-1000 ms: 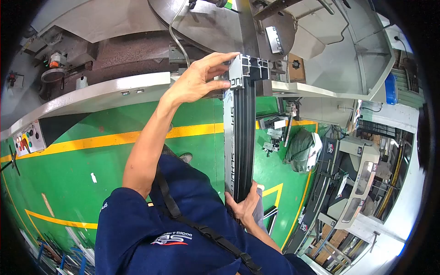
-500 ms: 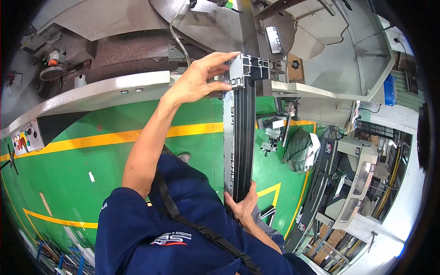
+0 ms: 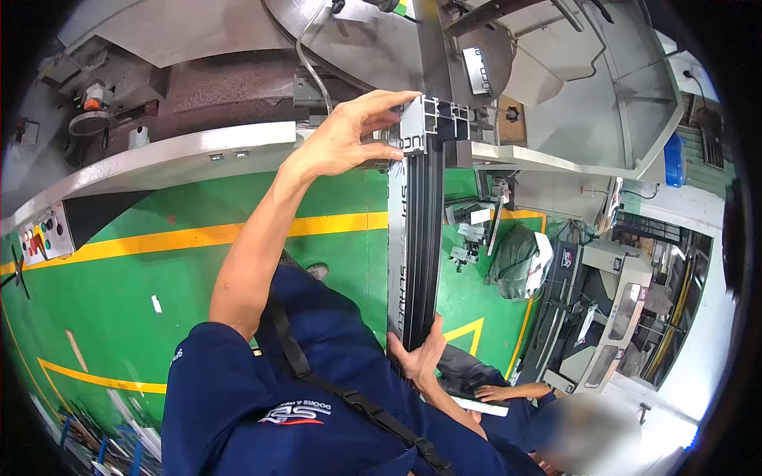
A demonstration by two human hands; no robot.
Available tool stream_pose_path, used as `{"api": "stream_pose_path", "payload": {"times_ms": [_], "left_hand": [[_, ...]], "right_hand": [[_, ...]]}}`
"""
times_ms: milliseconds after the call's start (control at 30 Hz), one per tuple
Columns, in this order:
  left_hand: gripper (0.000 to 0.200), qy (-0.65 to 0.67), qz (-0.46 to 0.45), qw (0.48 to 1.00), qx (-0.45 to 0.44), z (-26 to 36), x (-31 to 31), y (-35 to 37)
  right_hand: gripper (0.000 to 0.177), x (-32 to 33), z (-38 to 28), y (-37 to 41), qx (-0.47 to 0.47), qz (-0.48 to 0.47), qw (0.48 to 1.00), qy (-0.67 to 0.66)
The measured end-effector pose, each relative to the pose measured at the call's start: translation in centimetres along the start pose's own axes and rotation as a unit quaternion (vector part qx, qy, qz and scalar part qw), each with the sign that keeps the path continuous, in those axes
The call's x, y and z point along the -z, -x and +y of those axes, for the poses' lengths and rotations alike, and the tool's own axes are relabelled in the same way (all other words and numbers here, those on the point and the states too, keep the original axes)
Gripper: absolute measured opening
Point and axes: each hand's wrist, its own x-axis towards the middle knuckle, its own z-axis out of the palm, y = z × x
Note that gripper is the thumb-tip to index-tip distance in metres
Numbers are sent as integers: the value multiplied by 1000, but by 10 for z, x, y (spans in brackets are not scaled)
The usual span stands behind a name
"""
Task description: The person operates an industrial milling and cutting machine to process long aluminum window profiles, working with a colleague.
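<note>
A short silver-and-black profile piece (image 3: 414,127) with open hollow chambers lies across the far end of a long dark metal profile (image 3: 424,246). My left hand (image 3: 349,135) grips the short piece from its left side, thumb and fingers on opposite edges. Lettered film covers the long profile's left face. Lower down, near my body, my right hand (image 3: 419,353) is wrapped round the long profile's near part, thumb on the left and fingers on the right.
A machine bed (image 3: 222,99) runs along the top, with a pale rim (image 3: 175,163). A control panel (image 3: 46,236) is at far left. A co-worker (image 3: 520,412) in dark blue is at lower right, holding a white strip (image 3: 480,406). A wrapped bundle (image 3: 516,262) stands on the floor.
A co-worker has come into view at the lower right. The short piece has shifted slightly to the right with my left hand. My right hand's grip looks the same.
</note>
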Motion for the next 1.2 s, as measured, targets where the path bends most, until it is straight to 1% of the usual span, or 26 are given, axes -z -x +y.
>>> {"api": "stream_pose_path", "payload": {"times_ms": [67, 167, 267, 367, 467, 567, 600, 700, 733, 833, 867, 967, 1000, 1100, 1133, 1200], "left_hand": [[86, 7, 0, 1000, -2, -1, 0, 0], [80, 10, -1, 1000, -3, 1, 0, 1], [63, 26, 15, 999, -19, -10, 0, -1], [46, 37, 39, 999, -5, -5, -4, -2], [39, 15, 89, 996, 28, 9, -8, -5], [39, -20, 78, 996, 46, 8, -2, -14], [37, 16, 89, 994, 67, 7, -3, -16], [36, -16, 71, 995, 65, 14, 2, -20], [35, 5, 78, 994, 79, 17, 1, -21], [33, 4, 84, 994, 71, 17, 0, -22], [40, 35, 85, 993, 78, 11, 0, -24], [49, -28, 99, 987, 122, 31, -1, -22], [54, -25, 113, 984, 132, 34, -1, -23], [51, -28, 123, 985, 116, 29, -2, -24], [51, -10, 125, 985, 117, 26, -3, -25], [50, 0, 127, 983, 132, 29, -2, -24]], "right_hand": [[85, -1, 3, 0, 2, 1, 1000, 3], [84, -1, 1, 0, -3, 0, 1000, -18], [80, 0, -8, -1, -11, 4, 999, -37], [80, 0, -8, -1, 0, 7, 1000, -17], [77, 2, -13, -2, 10, 5, 1000, -23], [76, 0, -9, -3, 39, 13, 998, -46], [76, -1, -10, -3, 41, 17, 998, -49], [76, -1, -10, -3, 48, 19, 998, -44], [75, -1, -7, -3, 52, 15, 998, -36], [75, 0, -9, -5, 58, 10, 998, -22], [75, 0, -11, -5, 59, 9, 998, -19], [76, 1, -14, -5, 67, 16, 998, 13], [77, 1, -13, -6, 70, 14, 997, 9], [78, 2, -14, -5, 47, -6, 999, -3], [79, 4, -18, -5, 34, -14, 999, 5], [79, 2, -14, -5, 42, -9, 999, 3]]}}
